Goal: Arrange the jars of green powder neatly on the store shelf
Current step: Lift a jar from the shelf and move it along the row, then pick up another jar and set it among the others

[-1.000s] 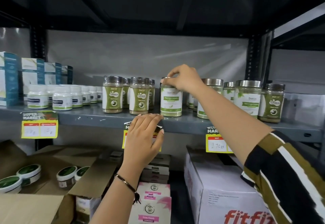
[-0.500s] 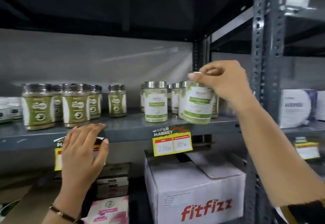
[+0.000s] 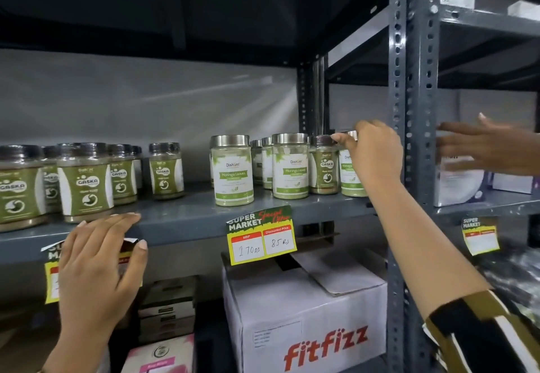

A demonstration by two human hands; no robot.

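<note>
My right hand (image 3: 375, 154) grips the lid of a Moringa Leaves jar (image 3: 349, 179) standing at the right end of the grey shelf (image 3: 187, 217), beside a dark-lidded Gaska jar (image 3: 323, 168). Two more steel-lidded Moringa jars (image 3: 233, 170) (image 3: 290, 166) stand to its left, with others behind. A group of Gaska jars (image 3: 84, 182) with green labels fills the left part of the shelf. My left hand (image 3: 100, 264) rests open against the shelf's front edge, over a price tag.
A perforated steel upright (image 3: 409, 138) stands just right of my right hand. Another person's hand (image 3: 491, 147) reaches in on the neighbouring shelf by white packs (image 3: 458, 185). A yellow price tag (image 3: 261, 236) hangs from the shelf edge. A FitFizz carton (image 3: 304, 314) sits below.
My right hand carried the Moringa jar from the middle of the shelf to the right end and set it down. The view swung right. My left hand stayed at the shelf edge.
</note>
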